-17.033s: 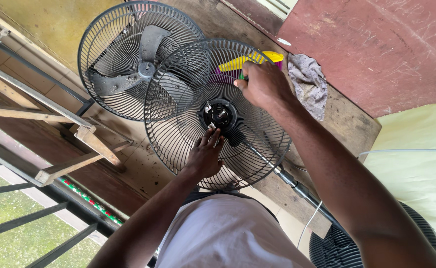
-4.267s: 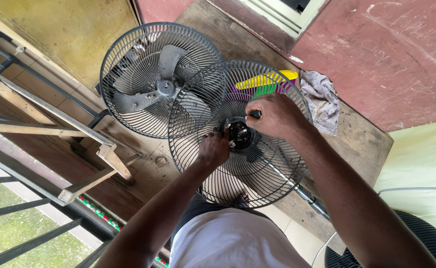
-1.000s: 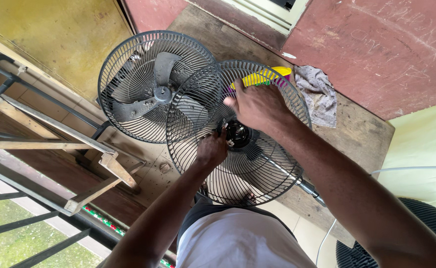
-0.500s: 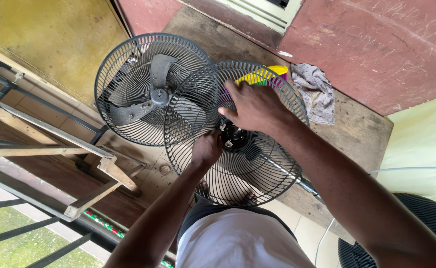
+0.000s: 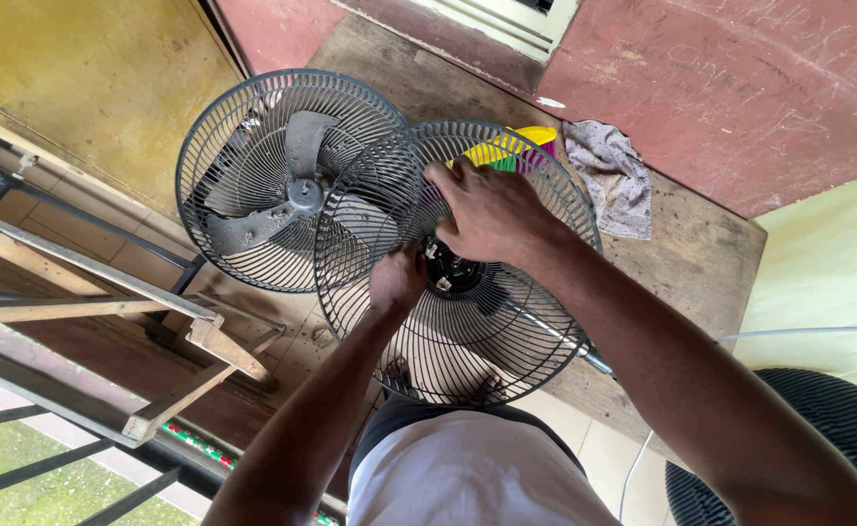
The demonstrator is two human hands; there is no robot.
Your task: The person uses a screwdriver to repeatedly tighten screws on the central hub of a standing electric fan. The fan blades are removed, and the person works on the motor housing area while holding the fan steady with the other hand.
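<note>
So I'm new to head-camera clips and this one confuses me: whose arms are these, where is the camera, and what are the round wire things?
The camera sits on a person's head and looks straight down, so both arms are the wearer's own, with a white shirt at the bottom edge. The left hand and the right hand meet at the dark hub in the middle of a round wire fan guard; the fingers hide exactly what they grip. Behind it, overlapping, is a second fan with grey blades inside its cage. Both are over a worn wooden surface, where a grey rag lies beside something yellow and green, seen through the wires. Lower left are wooden slats.
</note>
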